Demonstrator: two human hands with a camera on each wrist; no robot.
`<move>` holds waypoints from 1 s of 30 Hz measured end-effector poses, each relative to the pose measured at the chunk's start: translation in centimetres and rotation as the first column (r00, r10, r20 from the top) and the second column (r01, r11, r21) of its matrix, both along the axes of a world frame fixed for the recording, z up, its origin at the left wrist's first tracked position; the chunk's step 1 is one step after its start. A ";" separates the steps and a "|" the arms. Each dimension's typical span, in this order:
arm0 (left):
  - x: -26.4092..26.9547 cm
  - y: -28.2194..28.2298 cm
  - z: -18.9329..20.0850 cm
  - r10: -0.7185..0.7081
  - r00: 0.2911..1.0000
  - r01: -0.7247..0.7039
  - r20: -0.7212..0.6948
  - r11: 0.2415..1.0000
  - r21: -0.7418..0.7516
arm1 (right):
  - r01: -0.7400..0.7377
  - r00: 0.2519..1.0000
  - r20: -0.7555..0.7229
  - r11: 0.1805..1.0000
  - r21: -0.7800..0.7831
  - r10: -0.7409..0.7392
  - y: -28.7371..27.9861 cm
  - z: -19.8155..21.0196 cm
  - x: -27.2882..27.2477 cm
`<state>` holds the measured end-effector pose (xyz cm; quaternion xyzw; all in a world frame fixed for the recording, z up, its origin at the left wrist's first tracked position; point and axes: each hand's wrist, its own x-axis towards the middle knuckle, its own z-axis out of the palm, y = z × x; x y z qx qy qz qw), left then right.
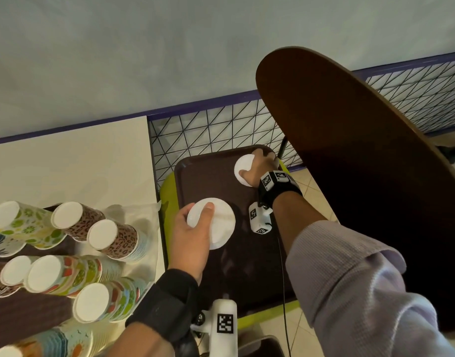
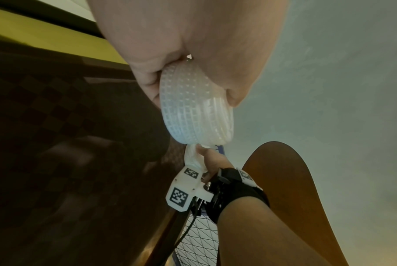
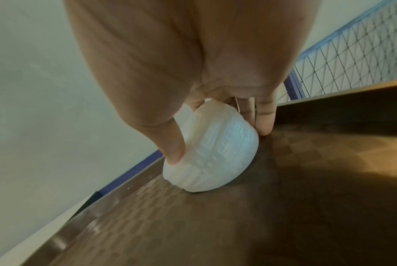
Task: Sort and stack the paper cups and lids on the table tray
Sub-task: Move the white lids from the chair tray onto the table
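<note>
A dark brown tray lies on a lime-green seat. My left hand grips a stack of white lids over the tray's near left part; in the left wrist view that lid stack is lifted off the tray, held between thumb and fingers. My right hand grips a second stack of white lids at the tray's far right corner. The right wrist view shows this lid stack tilted, its lower edge on the tray. Patterned paper cup stacks lie on their sides at the left.
The cup stacks rest on another brown tray on a white table. A dark wooden chair back rises close to the right of my right arm. A wire mesh panel stands behind the tray.
</note>
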<state>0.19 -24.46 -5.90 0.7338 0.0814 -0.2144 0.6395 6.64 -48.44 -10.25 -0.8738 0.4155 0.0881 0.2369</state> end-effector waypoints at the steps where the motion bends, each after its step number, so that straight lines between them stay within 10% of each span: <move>1: 0.1 0.0 0.0 0.006 1.000 -0.006 -0.003 1.000 -0.002 | 0.016 1.000 0.005 1.000 0.011 -0.016 0.1 0.0 0.0; 13: -1.6 0.6 3.4 -0.012 0.999 0.015 0.041 0.998 -0.058 | 0.030 0.992 0.103 0.940 0.340 -0.069 2.0 1.7 -5.4; 19: -4.1 2.7 8.1 -0.068 0.997 0.073 0.035 0.986 -0.147 | 0.149 0.875 0.342 0.863 0.483 -0.343 6.5 7.3 -10.2; 30: -7.7 12.5 16.2 -0.205 0.961 0.231 0.186 0.963 -0.135 | 0.017 0.708 0.599 0.857 0.515 -0.374 16.5 19.6 -18.4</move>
